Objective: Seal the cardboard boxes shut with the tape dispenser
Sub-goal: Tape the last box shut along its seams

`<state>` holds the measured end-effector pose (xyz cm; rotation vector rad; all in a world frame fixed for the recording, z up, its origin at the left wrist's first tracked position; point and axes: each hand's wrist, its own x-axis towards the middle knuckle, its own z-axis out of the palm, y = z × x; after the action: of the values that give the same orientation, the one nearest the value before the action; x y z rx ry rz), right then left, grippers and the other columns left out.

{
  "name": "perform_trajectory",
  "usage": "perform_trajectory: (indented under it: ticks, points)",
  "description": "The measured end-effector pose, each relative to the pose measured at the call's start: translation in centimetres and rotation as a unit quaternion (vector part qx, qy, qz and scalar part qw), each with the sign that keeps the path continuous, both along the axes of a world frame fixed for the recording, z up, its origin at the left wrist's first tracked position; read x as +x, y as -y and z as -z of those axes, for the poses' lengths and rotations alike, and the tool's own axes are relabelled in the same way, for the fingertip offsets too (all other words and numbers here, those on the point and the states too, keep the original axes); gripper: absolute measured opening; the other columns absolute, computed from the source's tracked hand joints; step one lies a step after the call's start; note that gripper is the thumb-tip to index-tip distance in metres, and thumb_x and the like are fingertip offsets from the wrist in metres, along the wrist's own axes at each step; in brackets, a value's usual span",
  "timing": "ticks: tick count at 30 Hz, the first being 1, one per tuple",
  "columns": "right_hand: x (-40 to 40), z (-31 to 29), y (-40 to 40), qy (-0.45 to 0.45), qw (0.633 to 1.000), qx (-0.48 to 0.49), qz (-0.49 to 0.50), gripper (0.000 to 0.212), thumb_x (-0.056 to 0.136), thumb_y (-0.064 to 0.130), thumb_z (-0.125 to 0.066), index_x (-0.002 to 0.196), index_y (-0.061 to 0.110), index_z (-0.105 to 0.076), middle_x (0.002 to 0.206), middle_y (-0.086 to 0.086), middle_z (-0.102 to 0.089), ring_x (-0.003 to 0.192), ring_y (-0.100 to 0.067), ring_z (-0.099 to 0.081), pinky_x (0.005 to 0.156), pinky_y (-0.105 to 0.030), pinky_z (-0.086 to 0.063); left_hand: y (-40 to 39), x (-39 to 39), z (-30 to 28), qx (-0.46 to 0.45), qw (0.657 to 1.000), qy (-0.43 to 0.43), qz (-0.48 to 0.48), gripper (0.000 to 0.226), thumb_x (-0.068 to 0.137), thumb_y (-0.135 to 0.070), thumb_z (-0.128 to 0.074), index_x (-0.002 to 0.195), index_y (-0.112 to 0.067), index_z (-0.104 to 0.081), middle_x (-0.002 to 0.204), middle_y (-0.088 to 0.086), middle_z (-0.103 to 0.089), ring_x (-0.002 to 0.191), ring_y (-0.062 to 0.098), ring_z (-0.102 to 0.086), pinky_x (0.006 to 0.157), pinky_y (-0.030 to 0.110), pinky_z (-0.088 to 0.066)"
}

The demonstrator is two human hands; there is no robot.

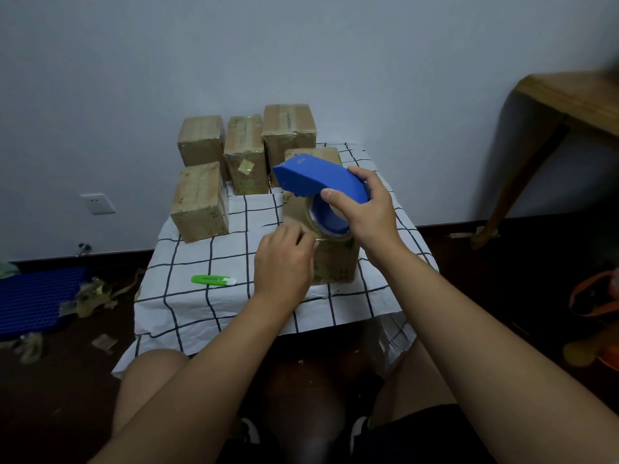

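My right hand (365,209) grips the blue tape dispenser (318,177) by its rounded back, holding it tilted over the near cardboard box (336,262). The clear tape roll (330,222) in the dispenser sits just above the box top. My left hand (284,259) is at the box's left top edge, fingers curled and pinching at the tape end by the roll. Several taped boxes stand behind: one at the left (199,202), two at the back (246,154) (201,140), a taller one (288,128), and one (315,155) partly hidden by the dispenser.
A green utility knife (213,280) lies on the checked white tablecloth (207,309) left of my left hand. Tape scraps (97,294) and a blue mat (37,298) lie on the dark floor at left. A wooden table (569,102) stands at right.
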<state>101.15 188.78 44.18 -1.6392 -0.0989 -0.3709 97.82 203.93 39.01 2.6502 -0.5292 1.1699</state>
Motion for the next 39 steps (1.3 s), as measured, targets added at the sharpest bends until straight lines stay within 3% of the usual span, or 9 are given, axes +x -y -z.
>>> perform_trajectory:
  ticks: [7, 11, 14, 16, 18, 23, 29, 34, 39]
  points:
    - [-0.2, -0.4, 2.4, 0.012, 0.994, 0.086, 0.058, 0.047, 0.066, 0.047, -0.081, 0.108, 0.039, -0.060, 0.114, 0.013, -0.060, 0.105, -0.007, -0.061, 0.081, -0.022, -0.053, 0.3, 0.0, -0.5, 0.101, 0.995, 0.001, -0.015, 0.021, 0.078, -0.018, -0.073, 0.098, -0.016, -0.066, 0.077, 0.007, -0.053, 0.068, 0.028, -0.049, 0.059, 0.032, -0.029]
    - [-0.4, 0.0, 4.0, 0.013, 0.991, 0.114, 0.068, 0.052, 0.066, 0.046, -0.083, 0.112, 0.034, -0.061, 0.116, 0.007, -0.061, 0.105, -0.010, -0.063, 0.073, -0.014, -0.051, 1.4, 0.2, -1.1, 0.040, 0.998, -0.055, 0.002, 0.024, 0.068, -0.001, -0.071, 0.089, -0.011, -0.065, 0.081, 0.010, -0.051, 0.074, 0.030, -0.049, 0.063, 0.031, -0.026]
    - [-0.6, 0.4, 4.9, 0.009, 0.990, 0.113, 0.079, 0.059, 0.064, 0.048, -0.083, 0.116, 0.031, -0.061, 0.119, 0.005, -0.061, 0.105, -0.010, -0.062, 0.073, -0.013, -0.051, 2.8, 0.3, -1.3, -0.007, 0.996, -0.083, 0.018, 0.015, 0.080, -0.016, -0.068, 0.093, -0.012, -0.064, 0.097, 0.007, -0.058, 0.088, 0.028, -0.053, 0.070, 0.033, -0.033]
    - [-0.6, 0.3, 5.5, 0.013, 0.988, 0.130, 0.086, 0.056, 0.063, 0.047, -0.083, 0.113, 0.033, -0.062, 0.117, 0.005, -0.063, 0.101, -0.007, -0.064, 0.074, -0.013, -0.050, 4.0, 0.5, -1.2, -0.023, 0.995, -0.089, 0.038, 0.025, 0.086, -0.033, -0.064, 0.104, -0.015, -0.064, 0.107, 0.004, -0.060, 0.097, 0.024, -0.053, 0.078, 0.037, -0.040]
    - [-0.7, 0.2, 6.0, 0.018, 0.985, 0.140, 0.095, 0.053, 0.063, 0.047, -0.084, 0.110, 0.034, -0.062, 0.115, 0.005, -0.064, 0.099, -0.007, -0.065, 0.074, -0.014, -0.050, 5.3, 0.8, -1.1, -0.049, 0.993, -0.095, 0.049, 0.028, 0.088, -0.041, -0.063, 0.100, -0.016, -0.067, 0.103, 0.002, -0.061, 0.095, 0.023, -0.054, 0.078, 0.038, -0.043]
    - [-0.7, 0.1, 6.9, 0.025, 0.982, 0.151, 0.110, 0.053, 0.064, 0.042, -0.085, 0.111, 0.030, -0.062, 0.113, 0.005, -0.064, 0.097, -0.005, -0.065, 0.074, -0.013, -0.050, 7.8, 1.2, -0.5, -0.111, 0.991, -0.072, 0.037, 0.017, 0.086, -0.022, -0.070, 0.074, -0.013, -0.064, 0.077, 0.003, -0.055, 0.074, 0.027, -0.050, 0.069, 0.035, -0.032]
    - [-1.0, 0.3, 8.0, 0.026, 0.982, 0.149, 0.115, 0.052, 0.067, 0.042, -0.084, 0.113, 0.032, -0.060, 0.113, 0.008, -0.062, 0.094, 0.001, -0.064, 0.073, -0.011, -0.050, 7.6, 1.6, -0.1, -0.112, 0.988, -0.104, -0.003, 0.023, 0.085, -0.037, -0.070, 0.079, -0.019, -0.058, 0.084, 0.000, -0.049, 0.081, 0.021, -0.043, 0.071, 0.034, -0.028]
    - [-1.4, 0.7, 8.1, 0.020, 0.982, 0.152, 0.115, 0.051, 0.069, 0.040, -0.084, 0.113, 0.030, -0.060, 0.112, 0.008, -0.063, 0.092, 0.003, -0.064, 0.073, -0.012, -0.050, 8.7, 1.3, -0.4, -0.121, 0.987, -0.105, -0.006, 0.018, 0.080, -0.017, -0.072, 0.075, -0.012, -0.055, 0.078, 0.005, -0.048, 0.076, 0.025, -0.042, 0.070, 0.035, -0.028]
    - [-1.5, 0.0, 9.0, 0.028, 0.981, 0.157, 0.115, 0.051, 0.069, 0.039, -0.084, 0.114, 0.030, -0.061, 0.113, 0.008, -0.063, 0.091, 0.003, -0.064, 0.073, -0.012, -0.051, 6.0, 0.8, -0.7, -0.104, 0.987, -0.100, 0.074, 0.010, 0.082, -0.010, -0.068, 0.090, -0.007, -0.064, 0.083, 0.007, -0.053, 0.080, 0.029, -0.047, 0.071, 0.043, -0.044]
